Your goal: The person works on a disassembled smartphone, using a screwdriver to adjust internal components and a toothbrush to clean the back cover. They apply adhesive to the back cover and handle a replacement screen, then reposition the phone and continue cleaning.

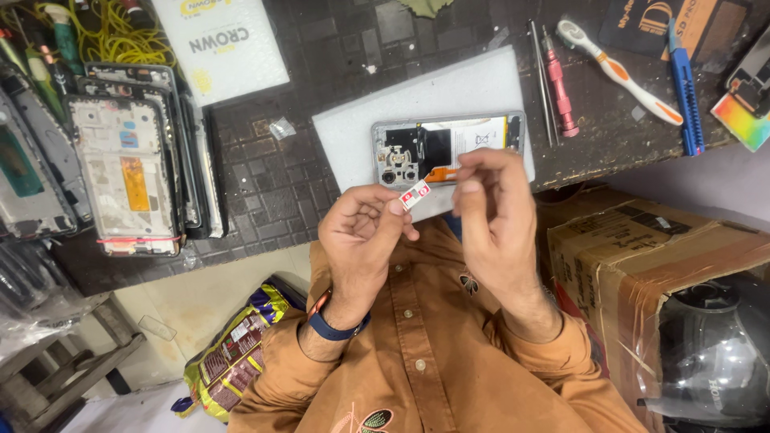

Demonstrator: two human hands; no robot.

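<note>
My left hand (361, 232) pinches a small white and red card (415, 195) between thumb and forefinger, held up over the table's edge. My right hand (493, 212) is just to its right, fingertips pressed together, and I see nothing between them. Behind both hands an opened phone (449, 148) with its back cover off lies on a white foam pad (417, 100), its battery and circuit board exposed. Neither hand touches the phone. A blue band circles my left wrist.
A stack of phone frames (128, 172) lies at the left. A pink screwdriver (559, 84), a toothbrush (618, 72) and a blue cutter (686, 92) lie at the back right. A cardboard box (642, 248) and a helmet (714, 353) stand at the right, a snack bag (237, 353) below left.
</note>
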